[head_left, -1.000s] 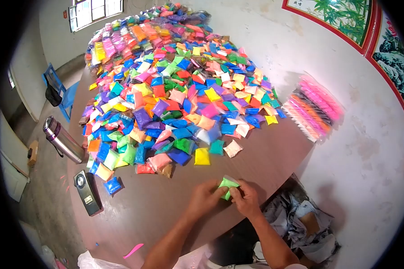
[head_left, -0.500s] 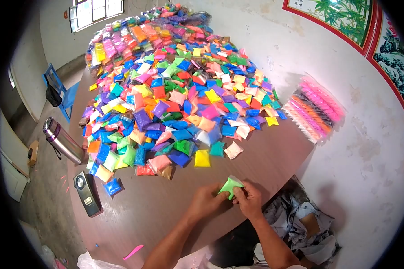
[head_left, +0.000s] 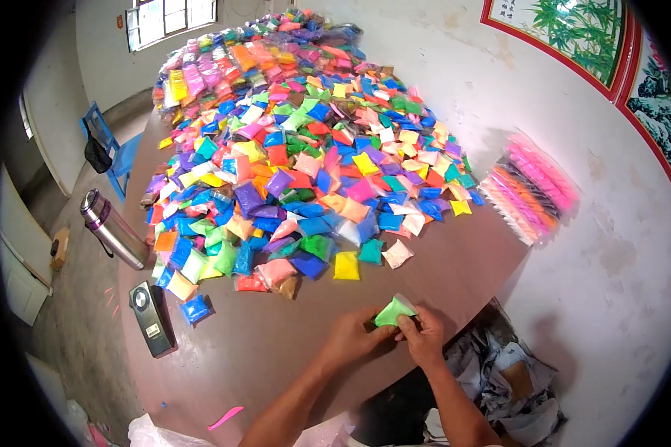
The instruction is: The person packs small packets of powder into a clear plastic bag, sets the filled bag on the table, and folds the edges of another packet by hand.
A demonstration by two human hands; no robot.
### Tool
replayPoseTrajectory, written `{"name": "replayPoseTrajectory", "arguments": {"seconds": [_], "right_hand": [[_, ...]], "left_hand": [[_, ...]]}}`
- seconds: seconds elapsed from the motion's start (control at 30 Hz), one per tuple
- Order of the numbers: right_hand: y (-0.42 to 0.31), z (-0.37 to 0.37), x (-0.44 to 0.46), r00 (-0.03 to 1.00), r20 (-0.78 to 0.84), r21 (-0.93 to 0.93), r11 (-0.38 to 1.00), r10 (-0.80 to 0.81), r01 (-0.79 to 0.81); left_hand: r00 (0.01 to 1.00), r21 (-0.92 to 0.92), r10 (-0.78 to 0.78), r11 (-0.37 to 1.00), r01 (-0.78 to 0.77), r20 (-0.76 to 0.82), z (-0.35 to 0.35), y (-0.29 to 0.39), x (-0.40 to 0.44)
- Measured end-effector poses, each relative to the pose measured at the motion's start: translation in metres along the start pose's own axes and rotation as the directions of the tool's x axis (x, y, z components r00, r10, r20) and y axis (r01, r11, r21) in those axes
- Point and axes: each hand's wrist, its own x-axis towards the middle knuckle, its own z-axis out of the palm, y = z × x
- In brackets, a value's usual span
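A small light-green packet (head_left: 394,311) with a clear edge is held up over the near part of the table. My left hand (head_left: 358,333) pinches its left side. On its right side, the fingers and thumb of my right hand (head_left: 423,334) are closed on it. Beyond my hands lies a large heap of small colourful packets (head_left: 298,186); a yellow packet (head_left: 347,266) and a pale pink packet (head_left: 397,254) are the nearest to my hands. A blue packet (head_left: 196,309) lies apart at the left.
At the table's (head_left: 246,357) left edge are a steel flask (head_left: 115,231) and a dark device with a dial (head_left: 152,319). A pink strip (head_left: 225,418) lies near the front. Bundled pink and orange sticks (head_left: 529,190) lean by the wall. Crumpled sheets (head_left: 507,380) fill a box at the right.
The view has shifted slightly, so the scene sits a little further right. Both hands keep hold of the green packet, now tilted differently, with the grip slightly adjusted.
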Motion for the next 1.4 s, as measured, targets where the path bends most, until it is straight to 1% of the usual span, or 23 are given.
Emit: {"name": "replayPoseTrajectory", "arguments": {"seconds": [0.07, 0.2, 0.27, 0.4, 0.47, 0.5, 0.57, 0.6, 0.67, 0.7, 0.77, 0.83, 0.9, 0.97, 1.0, 1.07, 1.1, 1.17, 1.2, 1.27, 1.3, 1.37, 1.4], "right_hand": [[-0.002, 0.002, 0.0, 1.0, 0.011, 0.001, 1.0, 0.003, -0.003], [-0.005, 0.001, -0.001, 1.0, 0.014, -0.014, 1.0, -0.011, 0.012], [-0.002, 0.0, -0.001, 1.0, -0.004, -0.001, 1.0, -0.01, 0.01], [0.012, -0.008, 0.0, 1.0, 0.002, -0.006, 1.0, -0.021, 0.021], [0.012, -0.009, 0.001, 0.997, 0.042, -0.083, 0.994, -0.069, 0.073], [0.009, -0.009, 0.001, 0.997, 0.054, -0.078, 0.995, -0.057, 0.061], [0.002, -0.004, -0.001, 0.996, 0.084, -0.142, 0.989, -0.028, 0.04], [0.003, -0.004, 0.0, 0.995, 0.102, -0.13, 0.991, -0.018, 0.031], [0.006, -0.003, 0.001, 0.995, 0.093, -0.158, 0.986, -0.035, 0.05], [0.003, 0.002, 0.003, 0.994, 0.105, -0.151, 0.988, -0.028, 0.044], [-0.002, 0.006, 0.003, 0.996, 0.029, -0.087, 0.993, -0.08, 0.083], [0.005, -0.001, 0.004, 0.998, 0.051, -0.074, 0.996, -0.042, 0.045], [0.009, -0.005, 0.001, 0.998, 0.065, -0.064, 0.998, -0.002, 0.006], [0.008, -0.009, 0.003, 0.995, 0.088, -0.127, 0.99, -0.044, 0.055], [0.007, -0.008, 0.002, 0.996, 0.079, -0.136, 0.989, -0.039, 0.05], [0.003, -0.005, -0.001, 0.998, 0.052, -0.184, 0.982, -0.03, 0.039], [0.001, -0.005, -0.001, 0.999, 0.03, -0.208, 0.978, -0.022, 0.027], [-0.001, -0.005, 0.001, 0.993, 0.107, -0.237, 0.968, -0.056, 0.08], [0.001, -0.005, 0.0, 0.994, 0.097, -0.253, 0.965, -0.053, 0.076], [0.004, -0.003, 0.0, 0.992, 0.119, -0.115, 0.992, -0.039, 0.053], [0.002, -0.003, 0.0, 0.992, 0.117, -0.119, 0.992, -0.038, 0.051], [-0.004, -0.002, 0.0, 0.992, 0.125, -0.16, 0.987, 0.006, 0.014], [-0.006, -0.001, 0.0, 0.992, 0.123, -0.162, 0.987, 0.008, 0.013]], "left_hand": [[0.999, -0.016, -0.036, 0.999, 0.036, -0.007, 0.001, -0.005, 0.0], [0.999, -0.033, -0.032, 0.999, 0.031, -0.013, 0.005, -0.022, 0.002], [1.0, 0.002, 0.015, 1.0, -0.015, -0.021, 0.007, -0.029, 0.003], [1.0, 0.022, -0.004, 1.0, 0.004, -0.01, 0.008, -0.026, 0.001], [0.994, -0.21, 0.098, 0.972, -0.106, -0.046, 0.011, -0.021, 0.001], [0.995, -0.21, 0.083, 0.973, -0.093, -0.056, 0.011, -0.019, 0.002], [0.998, -0.269, 0.018, 0.962, -0.035, -0.066, 0.008, -0.017, 0.0], [0.997, -0.263, 0.002, 0.964, -0.023, -0.081, 0.005, -0.017, 0.001], [0.996, -0.138, 0.023, 0.99, -0.034, -0.081, 0.002, -0.019, 0.002], [0.996, -0.135, 0.012, 0.99, -0.024, -0.091, 0.001, -0.021, 0.003], [0.998, -0.2, 0.037, 0.979, -0.048, -0.055, 0.003, -0.028, 0.004], [0.998, -0.22, 0.037, 0.974, -0.047, -0.048, 0.009, -0.042, 0.007], [0.999, -0.243, 0.039, 0.969, -0.046, -0.033, 0.007, -0.033, 0.005], [0.998, -0.197, -0.033, 0.979, 0.044, 0.058, 0.001, -0.021, 0.004], [0.997, -0.204, -0.032, 0.978, 0.046, 0.069, 0.001, -0.022, 0.005], [1.0, -0.333, 0.005, 0.943, -0.008, -0.01, 0.007, -0.025, 0.005], [1.0, -0.353, 0.009, 0.935, -0.003, 0.015, 0.007, -0.028, 0.006], [0.999, -0.341, -0.007, 0.94, 0.022, 0.046, 0.003, -0.036, 0.008], [0.998, -0.353, -0.002, 0.935, 0.022, 0.057, 0.003, -0.038, 0.009], [0.999, -0.343, 0.035, 0.939, -0.019, 0.041, 0.001, -0.039, 0.01], [0.998, -0.346, 0.036, 0.938, -0.018, 0.044, 0.001, -0.039, 0.009], [0.997, -0.339, 0.073, 0.938, -0.074, -0.015, 0.001, -0.038, 0.008], [0.997, -0.341, 0.073, 0.937, -0.073, -0.012, 0.001, -0.038, 0.008]]}}
